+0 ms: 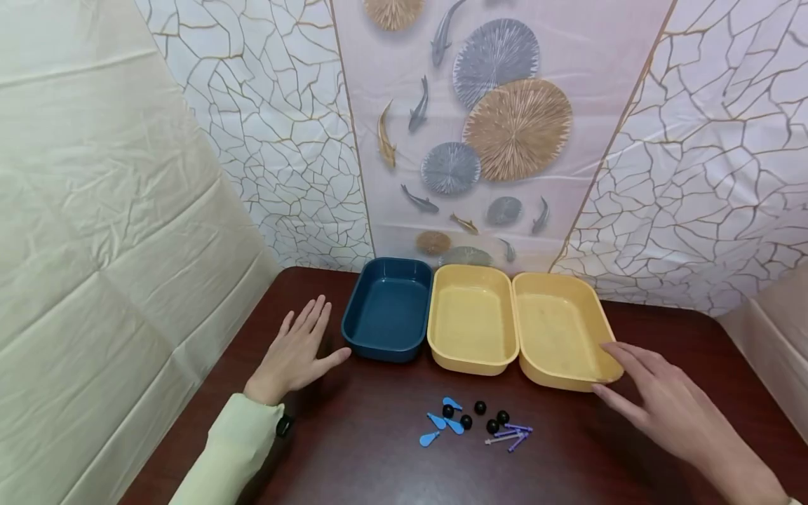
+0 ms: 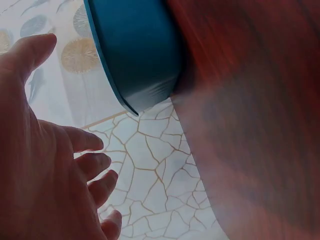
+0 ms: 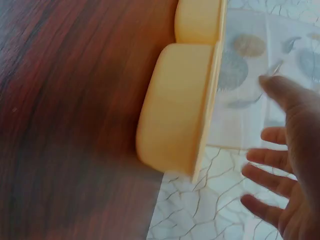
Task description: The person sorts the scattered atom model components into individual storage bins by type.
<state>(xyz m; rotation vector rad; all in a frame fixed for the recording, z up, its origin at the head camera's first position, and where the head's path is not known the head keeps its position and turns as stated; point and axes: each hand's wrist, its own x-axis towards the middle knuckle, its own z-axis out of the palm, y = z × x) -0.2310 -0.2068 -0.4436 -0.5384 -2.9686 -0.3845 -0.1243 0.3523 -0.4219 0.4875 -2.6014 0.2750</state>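
Note:
Held flat with fingers spread, my left hand [image 1: 297, 354] is just left of a dark blue tray [image 1: 386, 354] and holds nothing. On the other side, my right hand [image 1: 663, 393] is empty too, its fingers apart and overlapping the near right corner of the right yellow tray [image 1: 555, 379] in the head view. A second yellow tray [image 1: 473, 365] stands between the two. In front of the trays lie several light blue teardrop-shaped pieces [image 1: 429, 439], several small black balls [image 1: 480, 407] and several thin purple sticks [image 1: 519, 442], one of them paler.
All of this stands on a dark red-brown wooden table [image 1: 379, 470] with rounded far corners. Behind it hangs a patterned cloth [image 1: 303, 140] with fish and round leaf shapes. A plain cream cloth [image 1: 95, 245] closes off the left side.

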